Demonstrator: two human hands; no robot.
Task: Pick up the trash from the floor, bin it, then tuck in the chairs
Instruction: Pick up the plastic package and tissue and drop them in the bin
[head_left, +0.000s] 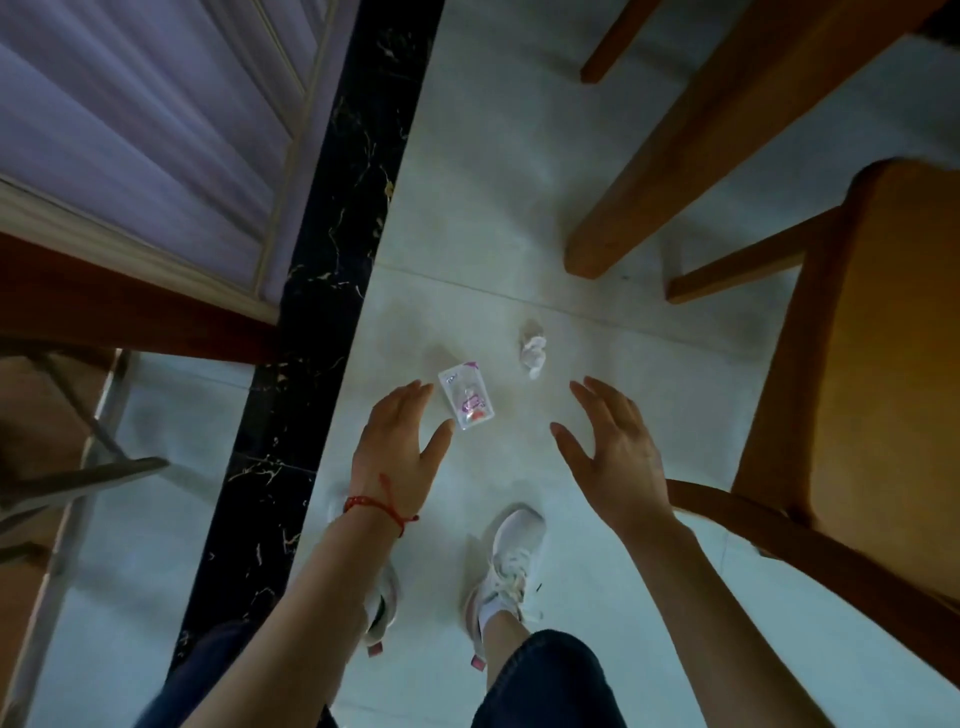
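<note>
Clear wrapper (466, 397) and crumpled tissue (533, 349) on floor (493, 208), apart.

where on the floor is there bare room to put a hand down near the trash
Bare tile lies between the clear wrapper and crumpled tissue, and under the open right hand. It is crowded right, by the wooden chair legs. Left hand is beside the wrapper.

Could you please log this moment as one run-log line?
stage: reaching for floor trash | left hand: open, beside plastic wrapper | right hand: open, empty | crumpled tissue: on floor | chair: not tucked
</note>
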